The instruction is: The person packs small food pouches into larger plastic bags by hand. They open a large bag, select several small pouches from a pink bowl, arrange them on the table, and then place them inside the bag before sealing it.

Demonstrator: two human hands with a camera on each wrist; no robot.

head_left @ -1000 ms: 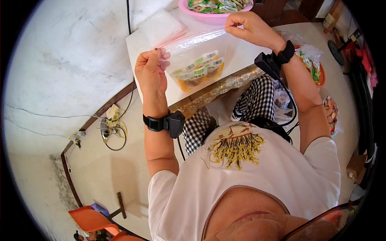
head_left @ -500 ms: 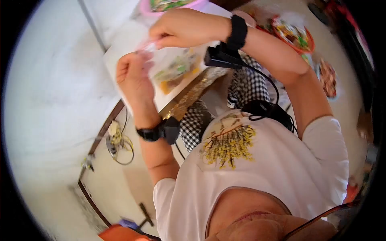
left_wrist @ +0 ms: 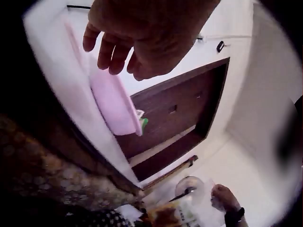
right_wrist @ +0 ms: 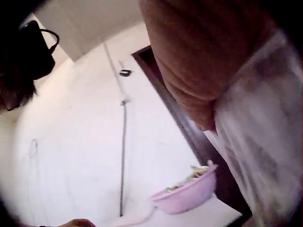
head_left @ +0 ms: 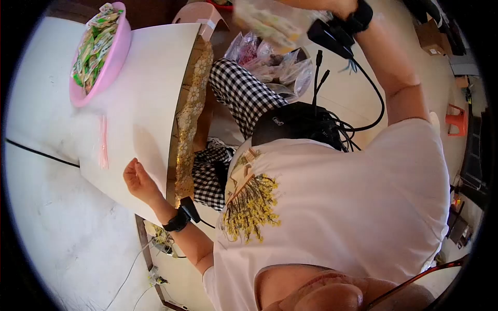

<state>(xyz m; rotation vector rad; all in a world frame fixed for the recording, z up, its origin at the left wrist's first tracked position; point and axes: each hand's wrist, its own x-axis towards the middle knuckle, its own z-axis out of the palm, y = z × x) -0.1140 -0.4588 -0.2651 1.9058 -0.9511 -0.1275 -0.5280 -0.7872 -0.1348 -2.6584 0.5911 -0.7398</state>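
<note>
My right hand (head_left: 324, 5), partly cut off at the top of the head view, grips a clear plastic bag (head_left: 272, 23) by its edge. Yellow and white packets show blurred through the plastic. In the right wrist view the bag (right_wrist: 265, 132) hangs down from curled fingers. Over the white table (head_left: 150, 67), my left hand (head_left: 139, 179) holds nothing, its fingers loosely curled. Near it lie flat clear bags with a pink edge strip (head_left: 104, 142). The left wrist view shows this hand (left_wrist: 142, 38) with bent, separated fingers and the bag far off below.
A pink basin (head_left: 121, 52) full of green and white packets stands at the table's far end. Beyond the patterned table edge (head_left: 189, 111) are a pink stool (head_left: 199, 13) and several filled plastic bags (head_left: 280, 70) on the floor. Black cables (head_left: 337, 127) hang at my waist.
Both hands were on the bag's top edge, coming together along it. Now my left hand has let go, and my right hand has carried the bag away rightward, off the table. The head view has turned.
</note>
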